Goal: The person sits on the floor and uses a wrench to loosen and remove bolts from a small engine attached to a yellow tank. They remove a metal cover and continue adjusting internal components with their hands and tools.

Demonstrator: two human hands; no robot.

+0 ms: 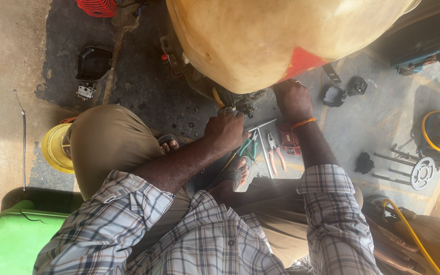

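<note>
Below, left hand [225, 131] grip closed on greasy metal engine part [238, 103], right hand [292, 99] grip unclear.

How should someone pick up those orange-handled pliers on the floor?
Probably by the two orange handles, which are the long, thin part, coming from the side nearest the person. The orange-handled pliers lie flat on the concrete floor with their metal nose pointing toward the machine, and the handles spread slightly toward the person.
</note>
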